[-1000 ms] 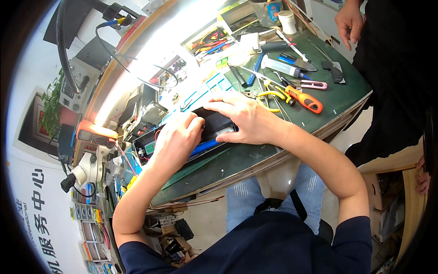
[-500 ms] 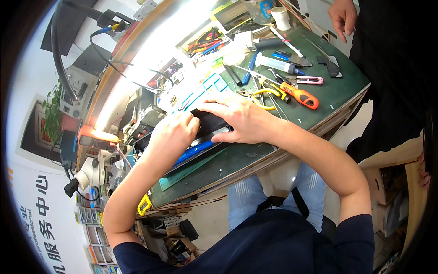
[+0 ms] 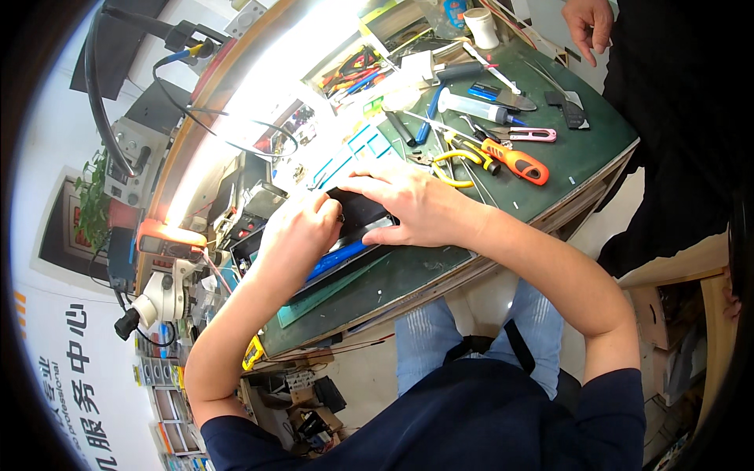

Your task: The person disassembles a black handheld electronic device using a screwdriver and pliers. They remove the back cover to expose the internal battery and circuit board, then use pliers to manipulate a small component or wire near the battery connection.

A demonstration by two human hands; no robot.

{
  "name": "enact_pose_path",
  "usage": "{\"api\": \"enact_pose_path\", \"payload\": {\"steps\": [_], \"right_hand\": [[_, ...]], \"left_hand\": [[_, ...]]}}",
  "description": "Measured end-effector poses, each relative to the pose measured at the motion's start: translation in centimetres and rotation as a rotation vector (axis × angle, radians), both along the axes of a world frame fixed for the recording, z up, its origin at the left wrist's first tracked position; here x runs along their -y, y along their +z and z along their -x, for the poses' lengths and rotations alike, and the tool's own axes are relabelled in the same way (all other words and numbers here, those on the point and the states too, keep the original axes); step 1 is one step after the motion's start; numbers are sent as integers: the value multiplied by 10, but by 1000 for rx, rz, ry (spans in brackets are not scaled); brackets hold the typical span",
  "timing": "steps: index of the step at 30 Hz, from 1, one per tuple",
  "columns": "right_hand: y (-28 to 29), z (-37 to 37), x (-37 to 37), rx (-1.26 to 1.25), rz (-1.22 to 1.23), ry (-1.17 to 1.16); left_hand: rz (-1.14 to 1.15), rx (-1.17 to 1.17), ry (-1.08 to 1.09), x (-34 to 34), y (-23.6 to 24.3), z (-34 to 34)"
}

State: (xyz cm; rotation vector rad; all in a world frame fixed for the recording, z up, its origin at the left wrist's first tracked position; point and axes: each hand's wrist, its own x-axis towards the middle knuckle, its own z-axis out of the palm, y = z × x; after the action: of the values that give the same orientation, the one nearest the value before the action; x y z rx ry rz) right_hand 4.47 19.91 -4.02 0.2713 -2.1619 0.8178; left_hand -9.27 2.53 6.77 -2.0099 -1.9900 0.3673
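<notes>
A flat black device (image 3: 363,210) with a blue strip (image 3: 338,259) along its near side lies on the green bench mat. My left hand (image 3: 301,234) is closed over its left part, fingers curled in a pinch at the black surface. Something small and dark shows at those fingertips, too hidden to name. From the right, my right hand (image 3: 424,202) spans the device, thumb on the near edge and fingers over the far edge, gripping it. Both hands cover much of the device.
Right of my right hand lie yellow-handled pliers (image 3: 454,169), an orange screwdriver (image 3: 518,162), a pink utility knife (image 3: 532,135) and a large syringe (image 3: 475,106). A blue tray (image 3: 369,145) sits beyond. A microscope (image 3: 161,298) stands left. Another person's hand (image 3: 589,25) hangs at the far right.
Both hands keep their places on the device. The left fingers have shifted only slightly, and the whole view has moved a little.
</notes>
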Motion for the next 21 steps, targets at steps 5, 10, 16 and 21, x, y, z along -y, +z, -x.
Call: {"api": "enact_pose_path", "payload": {"steps": [5, 10, 16, 21], "right_hand": [[0, -1, -1, -10, 3, 1], [-2, 1, 0, -41, -14, -8], [0, 0, -1, -40, -17, 3], [-1, 1, -1, 10, 3, 2]], "left_hand": [[-60, 171, -52, 3, -3, 2], [-6, 225, -80, 1, 2, 5], [114, 282, -59, -10, 13, 10], [174, 283, -77, -14, 19, 12]]}}
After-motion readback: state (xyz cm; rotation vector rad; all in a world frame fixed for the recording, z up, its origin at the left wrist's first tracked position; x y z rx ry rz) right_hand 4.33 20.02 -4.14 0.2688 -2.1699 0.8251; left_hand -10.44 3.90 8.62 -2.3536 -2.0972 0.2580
